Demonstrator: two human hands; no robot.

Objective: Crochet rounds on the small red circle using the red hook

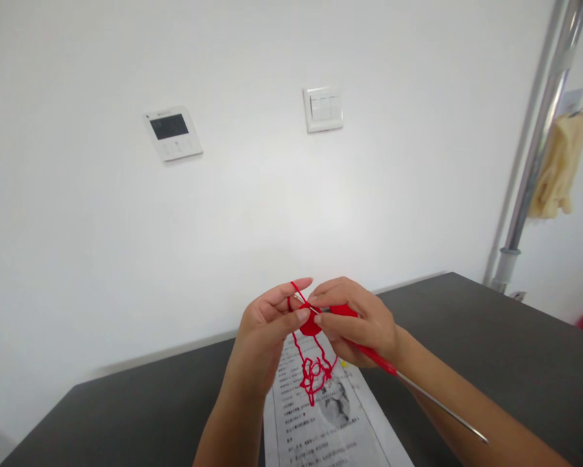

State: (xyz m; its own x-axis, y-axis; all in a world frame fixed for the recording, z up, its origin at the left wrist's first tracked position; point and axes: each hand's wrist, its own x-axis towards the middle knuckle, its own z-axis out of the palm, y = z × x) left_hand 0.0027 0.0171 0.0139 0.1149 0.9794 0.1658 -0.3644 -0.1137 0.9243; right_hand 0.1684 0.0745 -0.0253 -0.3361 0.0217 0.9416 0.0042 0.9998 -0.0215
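Observation:
My left hand (272, 324) pinches a small red crochet piece (310, 322) between thumb and fingers, its index finger stretched out with red yarn looped over it. My right hand (356, 318) is closed round a crochet hook (376, 358) with a red grip and a long metal shaft that sticks out toward the lower right. The hook's thin metal tip meets the top of the red piece. Loose red yarn (315, 379) hangs and lies tangled below the hands. Behind the right fingers shows another red mass, partly hidden.
A printed sheet (320, 434) with text and a grey picture lies on the dark table (461, 350). On the white wall are an intercom panel (174, 134) and a light switch (324, 109). A metal pole (534, 155) stands at right, near a hanging yellow cloth-like item (561, 165).

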